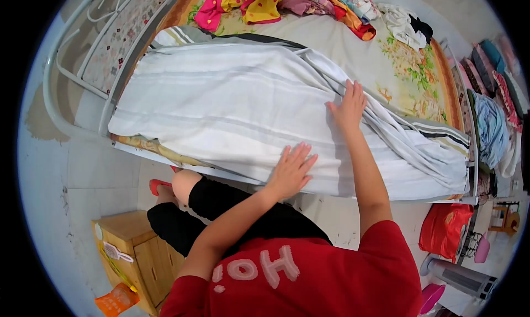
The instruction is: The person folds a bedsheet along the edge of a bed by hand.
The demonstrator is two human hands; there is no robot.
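A white cloth with grey stripes, like a sheet or thin blanket (pixel 210 96), lies spread along the near side of the bed. My left hand (pixel 291 171) rests flat on it close to the near edge, fingers spread. Farther out and to the right, my right hand (pixel 350 106) lies with fingers apart at the cloth's far edge, beside a bunched fold. Creases run from that fold toward the bed's right end. A dark and striped border of the cloth shows along the far side. Neither hand grips anything.
A floral mattress cover (pixel 414 68) shows beyond the cloth. Colourful clothes (pixel 265 5) are piled at the back. A white metal bed frame (pixel 52 85) stands left. A wooden cabinet (pixel 118 226) is at lower left, a red bag (pixel 444 228) at lower right, and stacked fabrics (pixel 491 124) far right.
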